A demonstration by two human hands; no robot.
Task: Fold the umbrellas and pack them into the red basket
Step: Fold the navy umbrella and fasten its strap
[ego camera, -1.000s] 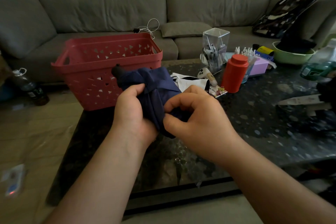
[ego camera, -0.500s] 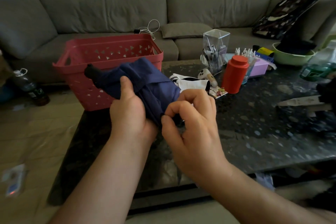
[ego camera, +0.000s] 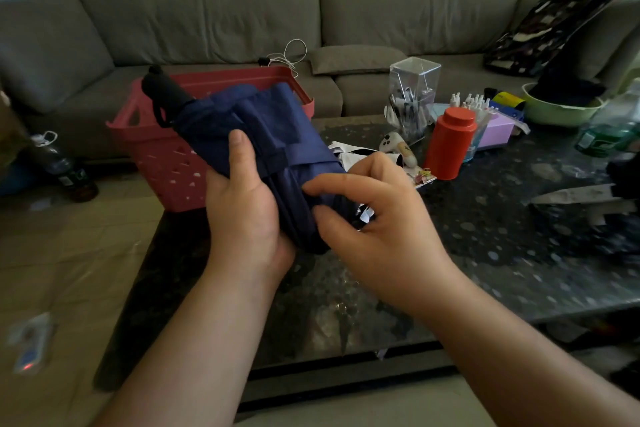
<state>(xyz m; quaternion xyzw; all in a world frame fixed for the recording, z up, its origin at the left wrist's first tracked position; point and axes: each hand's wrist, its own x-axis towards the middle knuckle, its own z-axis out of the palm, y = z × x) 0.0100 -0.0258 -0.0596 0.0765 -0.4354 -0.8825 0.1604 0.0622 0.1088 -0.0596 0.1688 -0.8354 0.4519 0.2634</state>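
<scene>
A folded navy blue umbrella [ego camera: 273, 135] with a black handle [ego camera: 162, 90] is held tilted above the table's left part, the handle pointing up and left over the red basket [ego camera: 162, 152]. My left hand [ego camera: 246, 204] grips its lower half from the left, thumb lying along the fabric. My right hand [ego camera: 377, 218] touches the bundle's lower right end with spread fingers, thumb and forefinger on the cloth. A strap wraps around the umbrella's middle. The basket stands at the table's far left corner, its inside mostly hidden by the umbrella.
The dark speckled table [ego camera: 485, 253] holds a red canister [ego camera: 450, 142], a clear pen holder [ego camera: 412, 97], small bottles, a purple box, a green bowl [ego camera: 561, 107] and a plastic bottle [ego camera: 613, 128]. A grey sofa [ego camera: 346, 21] runs behind. A bottle [ego camera: 65, 170] stands on the floor, left.
The umbrella has swung so its handle rises higher and further left over the basket. My right hand's fingers have opened from a pinch at the strap and slid toward the lower end.
</scene>
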